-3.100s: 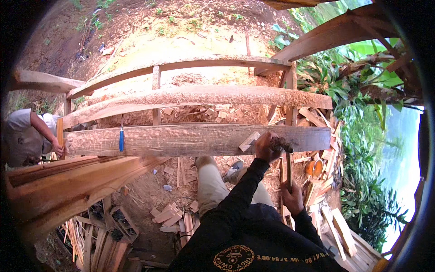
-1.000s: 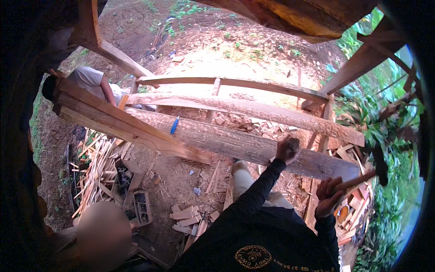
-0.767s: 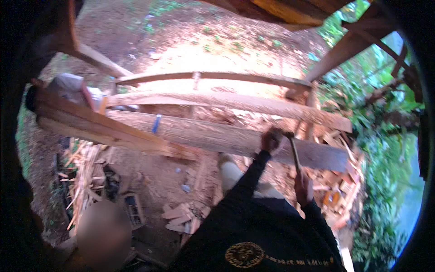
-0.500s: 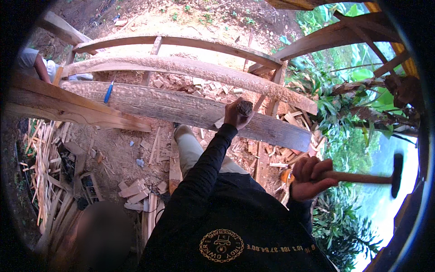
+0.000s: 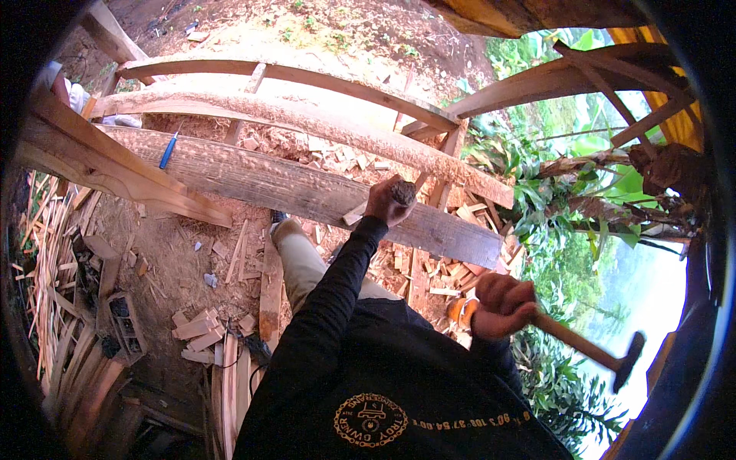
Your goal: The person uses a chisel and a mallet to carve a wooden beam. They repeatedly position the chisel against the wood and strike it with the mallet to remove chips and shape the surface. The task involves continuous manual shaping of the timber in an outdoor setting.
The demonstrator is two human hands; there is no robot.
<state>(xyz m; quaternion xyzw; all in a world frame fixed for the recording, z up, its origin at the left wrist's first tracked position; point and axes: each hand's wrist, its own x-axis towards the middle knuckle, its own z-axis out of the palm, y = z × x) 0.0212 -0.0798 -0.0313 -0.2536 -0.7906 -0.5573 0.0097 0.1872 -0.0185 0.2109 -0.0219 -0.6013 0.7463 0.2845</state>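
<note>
My left hand (image 5: 389, 202) is closed round a chisel-like tool (image 5: 403, 192), held over a long weathered board (image 5: 261, 170). Only its rough, dark, round butt end shows; the hand hides the rest. Closer to my body on the right, my right hand (image 5: 502, 305) grips the wooden handle of a hammer (image 5: 579, 341). The hammer's dark head points down and right, away from the board. On the board's left part lies a slim blue-handled tool (image 5: 168, 151) with a thin tip. A small wood block (image 5: 354, 213) sits beside my left hand.
A shaving-covered beam (image 5: 307, 123) and a frame rail (image 5: 337, 83) run beyond the board. A thick plank (image 5: 115, 169) crosses at left. Offcuts (image 5: 201, 335) and wood strips (image 5: 69, 291) litter the ground. Another person's sleeve (image 5: 52, 75) shows at far left. An orange object (image 5: 460, 310) lies near my right hand.
The hammer has swung from nearly level to tilted downward, its head lower and further left. My left hand stays over the board. The whole view has shifted; a blurred dark shape at lower left is gone.
</note>
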